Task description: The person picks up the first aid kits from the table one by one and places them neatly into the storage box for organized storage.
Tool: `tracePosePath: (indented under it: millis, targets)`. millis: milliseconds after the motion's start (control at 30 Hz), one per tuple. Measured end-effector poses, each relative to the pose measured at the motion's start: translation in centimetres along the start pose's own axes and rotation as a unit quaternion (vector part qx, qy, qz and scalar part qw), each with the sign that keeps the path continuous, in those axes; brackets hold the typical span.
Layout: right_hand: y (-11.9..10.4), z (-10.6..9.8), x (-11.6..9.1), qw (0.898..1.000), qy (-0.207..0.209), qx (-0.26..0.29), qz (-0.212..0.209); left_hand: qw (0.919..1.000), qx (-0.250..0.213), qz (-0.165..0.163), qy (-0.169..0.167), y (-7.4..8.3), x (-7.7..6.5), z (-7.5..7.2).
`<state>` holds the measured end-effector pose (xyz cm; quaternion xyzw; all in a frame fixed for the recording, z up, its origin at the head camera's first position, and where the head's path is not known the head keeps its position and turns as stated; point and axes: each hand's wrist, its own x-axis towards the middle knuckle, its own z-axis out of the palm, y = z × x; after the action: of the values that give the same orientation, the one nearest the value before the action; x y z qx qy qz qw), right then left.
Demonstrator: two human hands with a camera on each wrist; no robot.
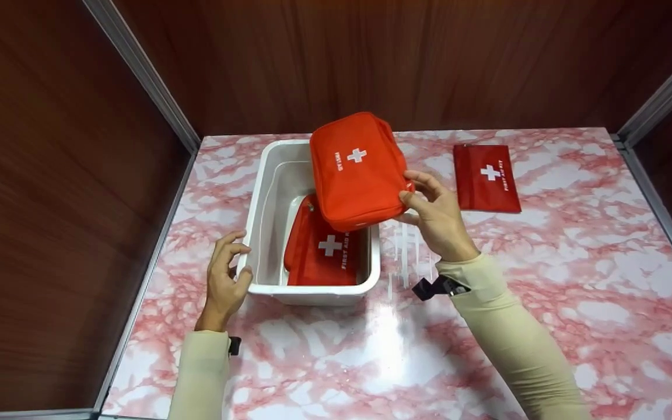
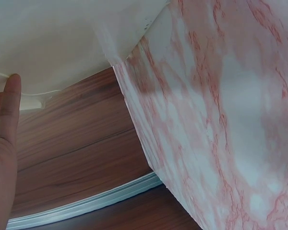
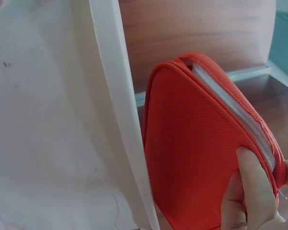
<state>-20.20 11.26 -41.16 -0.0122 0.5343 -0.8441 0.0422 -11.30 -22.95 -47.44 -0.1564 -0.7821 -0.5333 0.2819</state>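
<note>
My right hand (image 1: 438, 219) pinches the lower right corner of a red zippered first aid bag (image 1: 353, 189), with a white cross on its face. The bag hangs tilted over the right side of a white plastic bin (image 1: 310, 289). In the right wrist view, the thumb and fingers grip the bag (image 3: 192, 148) by its zipper edge, just beyond the bin rim (image 3: 116, 91). My left hand (image 1: 226, 280) holds the bin's left rim near its front corner. A flat dark red first aid pouch (image 1: 310, 256) lies inside the bin, partly covered by the bag.
Another flat red first aid pouch (image 1: 482, 195) lies on the pink-and-white marbled table (image 1: 592, 280), right of the bin. Wood-patterned panels (image 1: 336, 64) with metal edge strips enclose the table at the back and sides. Clear tape strips cross the tabletop beside the bin.
</note>
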Motion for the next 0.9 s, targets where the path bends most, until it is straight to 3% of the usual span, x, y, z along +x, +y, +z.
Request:
tracePosePath:
  millis: [900]
  targets:
    - [2.0,3.1,-1.0,0.999,-0.043,-0.006,0.012,0.9998,-0.018,-0.001,0.0,-0.1,0.0,0.1]
